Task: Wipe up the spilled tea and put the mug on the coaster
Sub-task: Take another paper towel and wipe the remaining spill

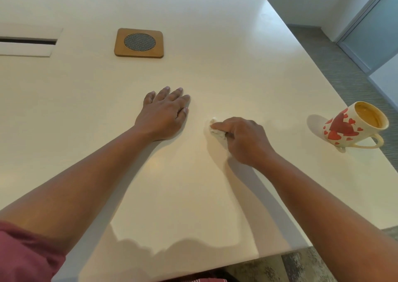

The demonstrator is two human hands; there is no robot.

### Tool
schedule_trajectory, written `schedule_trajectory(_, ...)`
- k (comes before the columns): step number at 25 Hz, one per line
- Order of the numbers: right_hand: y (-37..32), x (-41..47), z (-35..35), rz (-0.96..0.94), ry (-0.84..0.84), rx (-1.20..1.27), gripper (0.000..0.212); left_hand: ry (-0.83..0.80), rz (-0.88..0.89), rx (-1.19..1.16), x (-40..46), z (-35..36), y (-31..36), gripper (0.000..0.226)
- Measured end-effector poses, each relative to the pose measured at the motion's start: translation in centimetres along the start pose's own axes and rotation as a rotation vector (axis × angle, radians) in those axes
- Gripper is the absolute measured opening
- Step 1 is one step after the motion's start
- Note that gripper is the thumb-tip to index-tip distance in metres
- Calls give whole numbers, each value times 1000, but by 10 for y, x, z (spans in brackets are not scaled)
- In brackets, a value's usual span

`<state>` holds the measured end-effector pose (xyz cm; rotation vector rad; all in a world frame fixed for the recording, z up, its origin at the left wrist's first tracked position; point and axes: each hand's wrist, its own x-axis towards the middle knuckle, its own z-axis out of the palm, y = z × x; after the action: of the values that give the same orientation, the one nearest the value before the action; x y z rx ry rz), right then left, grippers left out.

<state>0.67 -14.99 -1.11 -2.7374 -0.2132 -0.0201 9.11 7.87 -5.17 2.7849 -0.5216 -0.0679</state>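
White tissue (216, 129) sits pinched under our right hand (243, 140), pressed to the table (215, 49); our left hand (164, 115) lies flat, fingers spread. Mug (355, 126) far right, coaster (139, 43) beyond.

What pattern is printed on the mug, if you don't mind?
Red hearts on a cream mug, clearest in the head view.

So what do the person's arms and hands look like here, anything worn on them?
Both forearms are bare down to the wrists. The left hand and right hand wear no gloves, and no watch or bracelet shows. A dusty-pink sleeve covers the left upper arm at the frame's lower left corner. Whether there is a ring on the fingers is too small to tell.
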Motion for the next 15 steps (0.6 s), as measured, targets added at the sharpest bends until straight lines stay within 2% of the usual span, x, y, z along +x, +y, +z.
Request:
schedule_trajectory(2,-14,-14,7,-46,0,30,50,-1,-2,2,0,-1,1,53)
schedule_trajectory(6,-22,-25,11,-90,-212,279,49,-7,2,-4,-1,-2,0,53)
schedule_trajectory(7,-19,-20,9,-60,-184,320,49,-7,3,-7,-1,-2,0,53)
schedule_trajectory(9,-12,-3,7,23,-48,236,52,3,4,-16,0,-2,-1,51)
schedule_trajectory(11,-11,10,6,48,-1,115,52,13,6,-29,0,-2,-1,50)
schedule_trajectory(13,-20,16,8,-58,-70,118,50,21,5,-34,0,-1,-1,49)
schedule_trajectory(15,-32,11,11,-197,-217,149,48,24,5,-33,0,-1,-2,50)
